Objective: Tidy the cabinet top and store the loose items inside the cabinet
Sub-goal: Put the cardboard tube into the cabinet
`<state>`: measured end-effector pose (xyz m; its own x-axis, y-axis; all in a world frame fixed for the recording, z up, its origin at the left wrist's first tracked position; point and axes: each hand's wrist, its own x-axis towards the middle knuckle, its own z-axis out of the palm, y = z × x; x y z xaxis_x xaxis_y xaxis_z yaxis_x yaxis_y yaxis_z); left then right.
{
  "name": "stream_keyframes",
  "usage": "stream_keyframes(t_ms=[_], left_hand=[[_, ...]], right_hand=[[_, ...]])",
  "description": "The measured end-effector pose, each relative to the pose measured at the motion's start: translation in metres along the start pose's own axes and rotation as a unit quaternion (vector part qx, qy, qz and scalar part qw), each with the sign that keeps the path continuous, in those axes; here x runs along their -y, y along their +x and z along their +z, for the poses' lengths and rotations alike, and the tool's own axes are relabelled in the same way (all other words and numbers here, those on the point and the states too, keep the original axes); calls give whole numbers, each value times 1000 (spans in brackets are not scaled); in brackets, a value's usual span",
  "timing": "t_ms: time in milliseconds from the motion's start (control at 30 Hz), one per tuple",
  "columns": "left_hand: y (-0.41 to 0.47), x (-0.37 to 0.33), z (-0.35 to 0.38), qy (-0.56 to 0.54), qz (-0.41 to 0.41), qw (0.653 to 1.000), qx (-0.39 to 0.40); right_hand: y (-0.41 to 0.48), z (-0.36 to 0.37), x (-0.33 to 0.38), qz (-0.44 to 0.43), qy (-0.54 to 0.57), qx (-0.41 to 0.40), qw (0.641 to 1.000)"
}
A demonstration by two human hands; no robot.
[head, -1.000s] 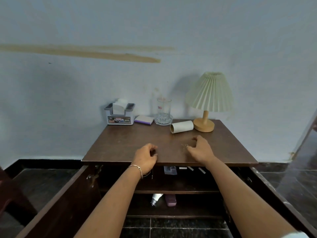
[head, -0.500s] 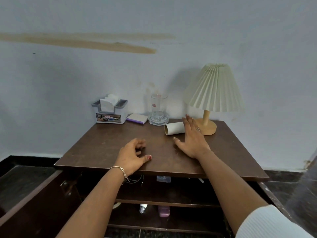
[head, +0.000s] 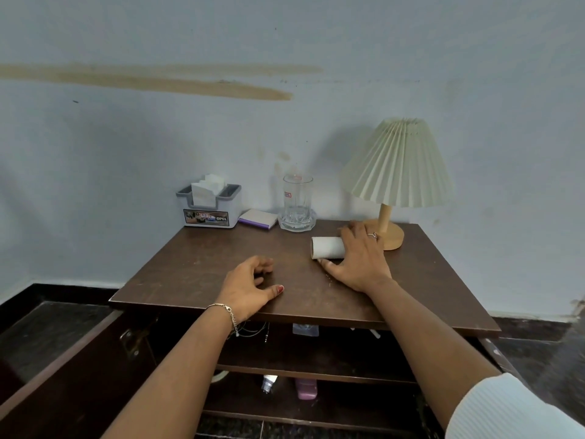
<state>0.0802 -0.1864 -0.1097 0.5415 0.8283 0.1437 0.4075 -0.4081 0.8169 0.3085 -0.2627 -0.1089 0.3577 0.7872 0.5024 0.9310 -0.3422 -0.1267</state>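
A cardboard tube (head: 326, 247) lies on its side on the brown cabinet top (head: 196, 267), near the lamp. My right hand (head: 359, 258) covers the tube's right end, with fingers over its far side and the thumb against its near side. My left hand (head: 250, 288) rests near the front edge of the top, fingers loosely curled, holding nothing. Below, the cabinet stands open, and its shelves hold a cable (head: 253, 327), a small clear packet (head: 305, 329), a white tube (head: 269, 383) and a pink item (head: 306, 389).
At the back of the top stand a grey tissue holder (head: 210, 207), a purple-edged notepad (head: 257, 218), a glass mug in a glass dish (head: 297, 205) and a pleated-shade lamp (head: 399, 166). The left cabinet door (head: 72, 375) hangs open toward me.
My right hand moved from the front edge back and right onto the cardboard tube. My left hand stayed near the front edge. The camera came closer to the cabinet.
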Motion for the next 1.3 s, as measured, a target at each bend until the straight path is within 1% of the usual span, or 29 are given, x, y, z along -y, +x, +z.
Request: stream_keyframes(t_ms=[100, 267, 333, 400, 467, 567, 633, 667, 700, 767, 833, 867, 900, 967, 1033, 1067, 1133, 1167, 1233, 1300], left_hand=[[2, 1, -3, -11, -5, 1000, 9], [-1, -1, -6, -15, -10, 999, 35], [-7, -6, -4, -28, -24, 999, 35], [-15, -11, 1, -49, -41, 997, 32], [-25, -16, 5, -59, -50, 997, 28], [-39, -21, 7, -70, -57, 996, 23], [-48, -28, 7, -64, -57, 996, 30], [-52, -33, 7, -53, -49, 997, 26], [-58, -37, 10, -37, -32, 999, 8], [-73, -46, 18, -4, 8, 998, -60], [-88, -51, 31, -4, 36, 993, -116], [-95, -52, 39, -15, 43, 991, -127], [-101, -52, 47, -28, 44, 990, -129], [-112, -44, 68, -70, 19, 990, -120], [-123, -24, 92, -117, -41, 987, -104], [-129, -11, 104, -123, -77, 985, -93], [-135, 24, 128, -97, -158, 982, -48], [-138, 41, 140, -80, -197, 977, -6], [-145, 76, 161, -64, -253, 962, 85], [-156, 105, 176, -50, -277, 950, 135]], right_hand=[[-1, 0, 1, -5, 59, 13, 998], [-9, -2, 7, -13, 66, 40, 997], [-13, -4, 7, -35, 54, 61, 996], [-20, -13, 7, -37, 69, 82, 994], [-32, -26, 11, -18, 119, 92, 988], [-59, -48, 26, 46, 239, 61, 968], [-83, -63, 39, 108, 339, 34, 934], [-97, -71, 46, 138, 391, 23, 910], [-111, -78, 53, 166, 441, 14, 882], [-140, -88, 63, 218, 513, 11, 830], [-170, -87, 67, 258, 551, 6, 793], [-184, -83, 68, 277, 566, 3, 777], [-198, -77, 69, 298, 575, 4, 762], [-224, -56, 67, 349, 582, 12, 735], [-249, -29, 64, 412, 590, 21, 694], [-260, -15, 63, 441, 597, 25, 670], [-281, 11, 60, 488, 607, 40, 626], [-289, 24, 59, 507, 608, 47, 609], [-301, 52, 55, 536, 601, 65, 589], [-304, 80, 49, 552, 586, 80, 588]])
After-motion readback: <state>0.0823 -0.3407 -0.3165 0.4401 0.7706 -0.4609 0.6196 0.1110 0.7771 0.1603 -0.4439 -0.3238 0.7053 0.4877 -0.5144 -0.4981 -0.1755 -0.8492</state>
